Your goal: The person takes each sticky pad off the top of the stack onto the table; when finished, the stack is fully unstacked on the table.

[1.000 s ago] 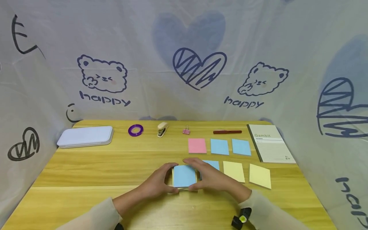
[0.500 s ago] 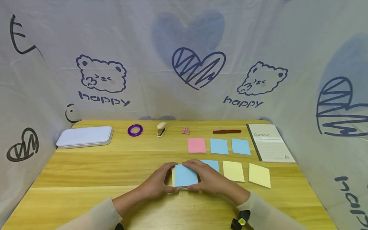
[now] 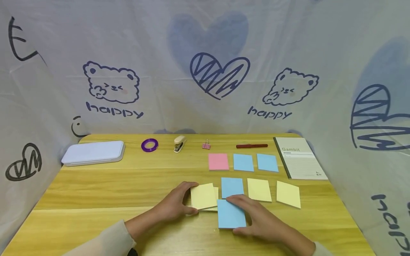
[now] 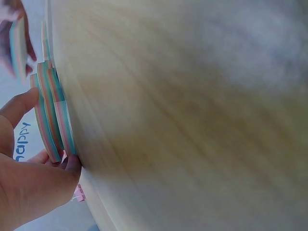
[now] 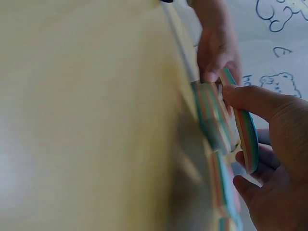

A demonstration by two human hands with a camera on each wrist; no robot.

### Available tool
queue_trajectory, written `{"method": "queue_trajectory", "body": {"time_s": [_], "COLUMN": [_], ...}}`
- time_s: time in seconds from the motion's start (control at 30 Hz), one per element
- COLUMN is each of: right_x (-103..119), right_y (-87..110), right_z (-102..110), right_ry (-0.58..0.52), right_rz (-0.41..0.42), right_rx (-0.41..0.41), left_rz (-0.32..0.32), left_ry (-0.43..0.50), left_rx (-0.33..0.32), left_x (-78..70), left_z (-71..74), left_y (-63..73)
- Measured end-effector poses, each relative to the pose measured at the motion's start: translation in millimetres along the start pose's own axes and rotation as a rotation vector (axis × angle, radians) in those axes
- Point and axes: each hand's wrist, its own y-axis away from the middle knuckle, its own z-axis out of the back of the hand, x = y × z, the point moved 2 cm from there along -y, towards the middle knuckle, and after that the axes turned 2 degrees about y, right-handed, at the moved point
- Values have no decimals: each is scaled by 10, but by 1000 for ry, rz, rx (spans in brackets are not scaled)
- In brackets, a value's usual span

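In the head view my left hand [image 3: 174, 202] grips a small pile of sticky note pads by its left side. A yellow-topped pad [image 3: 203, 196] lies skewed on top of it. The left wrist view shows the striped edges of these stacked pads [image 4: 48, 106] between thumb and fingers. My right hand [image 3: 261, 217] pinches a blue-topped sticky note pad [image 3: 231, 214] between thumb and fingers, just right of the pile. From the right wrist view, this held pad [image 5: 246, 134] is raised above the table and tilted, its striped edge showing.
Other pads lie right of the pile: blue [image 3: 232, 187], yellow [image 3: 258, 190], pink [image 3: 218, 161]. Along the back are a white case [image 3: 93, 152], purple tape roll [image 3: 149, 145], stapler [image 3: 179, 143], pink binder clip [image 3: 206, 144], red pen [image 3: 251, 146] and notebook [image 3: 300, 158].
My right hand has lifted the blue-topped pad off the pile and carried it right and toward me, uncovering the yellow-topped pad. My left hand has stayed at the pile.
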Motion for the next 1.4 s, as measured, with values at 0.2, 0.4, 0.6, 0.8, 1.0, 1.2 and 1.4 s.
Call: {"method": "queue_trajectory", "body": {"time_s": [0.2,0.4,0.6,0.8,1.0,1.2,1.4], "right_x": [-102,-144,-169,-122,-23,18,33], "right_y": [204,252,243,183,-71,-467,-777], "right_z": [-130,-211,-242,-151,32,63,-45], "right_ry": [-19,-21,2,25,5,-20,-62], "right_rz": [-6,-1,9,8,46,76,56], "right_rx": [28,20,16,51,55,68,110], "left_rz": [6,1,1,-3,-7,-11,-28], "left_ry": [-5,-8,-4,-3,-4,9,-46], "left_rx": [0,3,6,11,41,75,59], "left_x": [-9,-13,-11,-3,22,45,29], "left_z": [8,3,4,11,37,35,7], "left_y": [17,13,15,13,5,3,6]}}
